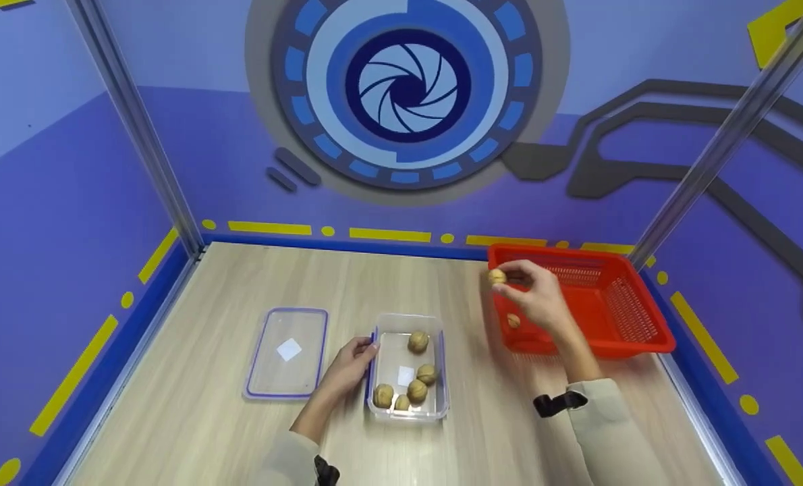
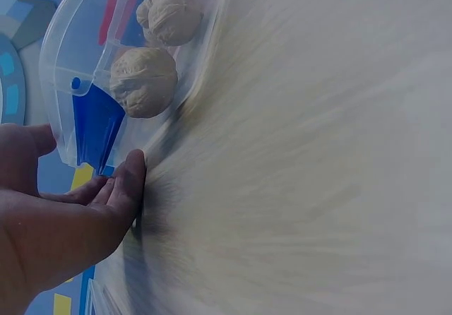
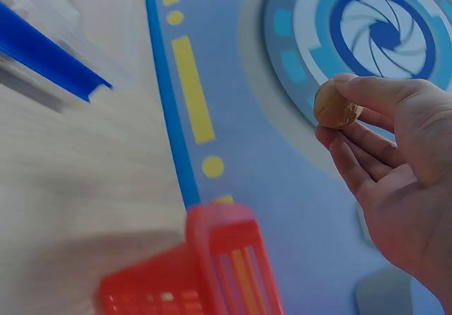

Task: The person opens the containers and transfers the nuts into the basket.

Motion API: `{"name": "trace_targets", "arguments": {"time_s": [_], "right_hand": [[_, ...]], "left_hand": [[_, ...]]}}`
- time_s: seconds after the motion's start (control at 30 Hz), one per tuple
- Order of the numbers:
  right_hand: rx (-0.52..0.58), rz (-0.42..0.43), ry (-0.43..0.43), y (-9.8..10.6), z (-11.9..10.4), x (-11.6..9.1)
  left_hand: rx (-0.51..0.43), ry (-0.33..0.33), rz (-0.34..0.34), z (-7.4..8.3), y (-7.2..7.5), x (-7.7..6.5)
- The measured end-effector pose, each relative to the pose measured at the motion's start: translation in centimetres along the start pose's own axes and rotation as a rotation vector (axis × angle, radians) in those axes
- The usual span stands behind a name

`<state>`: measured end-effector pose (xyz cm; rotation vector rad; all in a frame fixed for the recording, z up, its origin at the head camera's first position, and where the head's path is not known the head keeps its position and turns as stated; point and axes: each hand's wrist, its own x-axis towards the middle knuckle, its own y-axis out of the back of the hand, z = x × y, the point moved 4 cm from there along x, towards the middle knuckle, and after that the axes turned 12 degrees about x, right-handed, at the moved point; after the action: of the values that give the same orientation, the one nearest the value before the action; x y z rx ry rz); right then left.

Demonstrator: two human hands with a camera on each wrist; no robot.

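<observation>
My right hand (image 1: pixel 540 295) pinches a walnut (image 1: pixel 497 277) between thumb and fingertips, above the left rim of the red plastic basket (image 1: pixel 659 331). In the right wrist view the same walnut (image 3: pixel 337 106) shows at the fingertips. Another walnut (image 1: pixel 513 321) lies inside the basket on its left side. My left hand (image 1: pixel 347 368) grips the left side of a clear plastic food container (image 1: pixel 389 322), by its blue clip flap (image 2: pixel 97 126). Several walnuts (image 1: pixel 418 341) lie in this container, mostly along its right side and near end.
To the left of the container, its clear lid (image 1: pixel 283 371) with a purple-blue seal lies flat on the wooden table (image 1: pixel 233 283). Printed panels (image 1: pixel 219 148) close off the back and both sides. Metal posts (image 1: pixel 148 142) stand at the corners.
</observation>
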<state>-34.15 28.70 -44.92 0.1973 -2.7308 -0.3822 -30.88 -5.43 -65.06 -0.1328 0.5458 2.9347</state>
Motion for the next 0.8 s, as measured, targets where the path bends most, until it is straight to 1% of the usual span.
{"name": "trace_targets", "arguments": {"time_s": [0.07,0.2,0.27,0.33,0.53,0.67,0.8], "right_hand": [[-0.001,0.019,-0.009,1.0,0.9,0.2],[-0.005,0.051,-0.038,2.9,3.8,0.5],[-0.023,0.073,-0.050,3.8,5.3,0.4],[-0.044,0.096,-0.061,4.5,6.4,0.1],[-0.080,0.142,-0.088,5.9,8.9,-1.0],[-0.102,0.172,-0.111,6.8,10.5,-1.6],[-0.147,0.199,-0.132,7.5,11.9,-2.2]], "left_hand": [[0.000,0.012,0.003,0.1,0.1,0.1],[-0.004,0.018,0.012,0.1,0.3,0.1],[-0.014,0.018,0.010,0.1,0.3,0.1],[-0.021,0.018,0.003,0.1,0.2,0.1],[-0.022,0.028,-0.002,-0.2,0.0,0.0],[-0.021,0.023,0.000,-0.1,0.0,0.1],[-0.011,0.017,0.001,-0.1,0.2,0.1]]}}
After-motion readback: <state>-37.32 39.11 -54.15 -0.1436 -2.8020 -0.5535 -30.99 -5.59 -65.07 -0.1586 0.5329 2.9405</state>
